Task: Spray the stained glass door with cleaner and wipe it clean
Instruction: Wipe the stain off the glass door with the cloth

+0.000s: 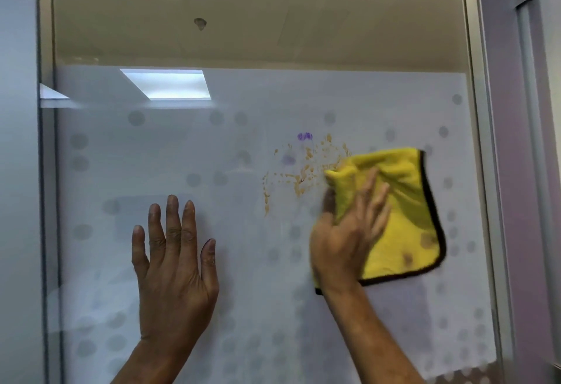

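Room round the orange stain (pixel 300 177)
From it, the glass door (pixel 243 262) lay bare toward 9 and 12 o'clock; the left hand (pixel 173 262) blocked 7 o'clock, the yellow cloth (pixel 403 232) 4 o'clock, the metal frame (pixel 478 110) 3 o'clock.

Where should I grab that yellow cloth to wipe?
Probably the bunched left edge of the yellow cloth, coming from below like the right hand: folds there give you something to pinch, and the flat part lies spread on the glass door.
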Available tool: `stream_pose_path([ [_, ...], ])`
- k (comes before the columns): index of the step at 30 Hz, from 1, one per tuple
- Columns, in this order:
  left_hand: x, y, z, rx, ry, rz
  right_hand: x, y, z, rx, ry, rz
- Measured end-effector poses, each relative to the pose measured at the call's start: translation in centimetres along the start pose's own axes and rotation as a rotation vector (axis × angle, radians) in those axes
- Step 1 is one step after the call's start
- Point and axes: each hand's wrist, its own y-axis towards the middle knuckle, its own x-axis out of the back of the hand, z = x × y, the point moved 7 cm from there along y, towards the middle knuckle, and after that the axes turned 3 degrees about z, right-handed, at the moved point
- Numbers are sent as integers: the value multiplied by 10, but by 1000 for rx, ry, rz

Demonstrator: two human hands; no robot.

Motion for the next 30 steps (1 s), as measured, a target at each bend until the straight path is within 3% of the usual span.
stream_pose_path([
  [5,0,0,4,62,-7,-14,-22,-50,70,262,-1,217],
  [8,0,-2,8,131,-49,-17,-17,-107,66,422,-25,317],
  [10,1,-3,9,133,-60,-16,-11,-140,42,485,-100,295],
  [14,1,-2,9,150,-59,-17,10,-151,-43,414,-276,242],
  [18,0,-1,7,128,-28,-18,32,-100,-77,118,-219,95],
  [26,-1,-1,7,127,-9,9,3,34,-18,-34,-76,-31],
  [30,-2,0,6,132,-3,7,-23,69,36,57,-73,28],
])
